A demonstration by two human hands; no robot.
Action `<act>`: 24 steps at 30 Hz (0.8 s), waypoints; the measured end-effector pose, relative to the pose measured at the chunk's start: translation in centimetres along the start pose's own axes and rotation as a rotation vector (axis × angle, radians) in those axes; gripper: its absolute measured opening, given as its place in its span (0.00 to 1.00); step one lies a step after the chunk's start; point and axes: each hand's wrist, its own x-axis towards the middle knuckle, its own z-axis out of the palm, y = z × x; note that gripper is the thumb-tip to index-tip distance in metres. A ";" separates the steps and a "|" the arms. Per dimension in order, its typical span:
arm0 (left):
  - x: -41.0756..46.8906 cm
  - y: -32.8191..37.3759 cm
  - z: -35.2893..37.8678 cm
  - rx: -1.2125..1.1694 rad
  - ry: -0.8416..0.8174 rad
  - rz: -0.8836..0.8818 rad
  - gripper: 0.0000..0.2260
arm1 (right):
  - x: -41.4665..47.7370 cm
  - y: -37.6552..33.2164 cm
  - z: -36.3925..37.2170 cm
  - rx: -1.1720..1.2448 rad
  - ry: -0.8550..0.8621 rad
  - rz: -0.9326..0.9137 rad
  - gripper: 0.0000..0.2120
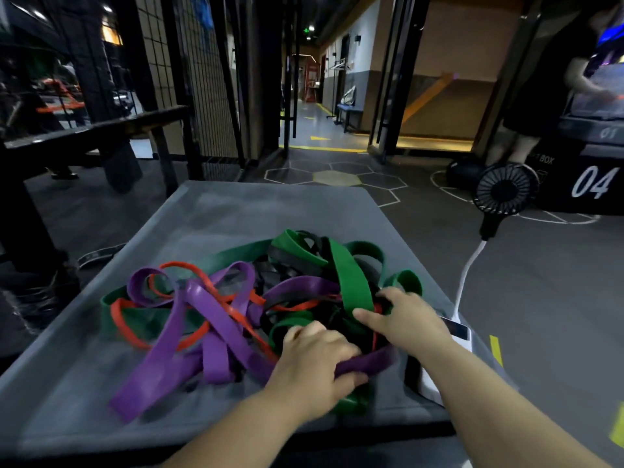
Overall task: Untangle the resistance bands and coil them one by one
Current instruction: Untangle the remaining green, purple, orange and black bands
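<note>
Presently | left grip [314, 363] curled tight round a purple band [371, 361], probably to draw it free | right grip [401, 319] lay over a green band [353, 285], seemingly steadying it; whether it pinched, unclear | tangle of bands [219, 309] spread left from both grips, on the desk [270, 214]

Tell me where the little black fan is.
Head view, upper right: the black fan is off the grey table, beyond its right edge, beside the box marked 04.

Black box [557, 197]: large white "04", "BOX" above (start hidden); upper box [587, 131]: faint "01"
</note>
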 end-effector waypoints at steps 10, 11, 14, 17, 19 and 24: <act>0.8 -2.3 -4.8 -0.044 0.439 0.006 0.14 | 3.0 -6.9 -7.3 0.100 0.057 -0.101 0.17; 0.9 -2.6 -5.9 -0.042 0.495 0.013 0.15 | 3.3 -7.8 -8.4 0.104 0.075 -0.120 0.14; 0.8 -3.1 -9.4 -0.040 0.656 -0.023 0.16 | 4.8 -11.0 -10.8 0.066 0.144 -0.197 0.13; 0.1 -3.8 -12.6 0.008 0.738 -0.104 0.16 | 4.8 -14.8 -12.7 0.343 0.150 -0.199 0.12; -0.6 -4.6 -14.3 0.008 0.773 -0.151 0.15 | 4.6 -16.6 -13.1 0.533 0.127 -0.168 0.08; -3.3 -7.2 -13.3 -0.082 0.540 -0.248 0.12 | 2.9 -14.5 -9.7 0.422 -0.166 -0.034 0.14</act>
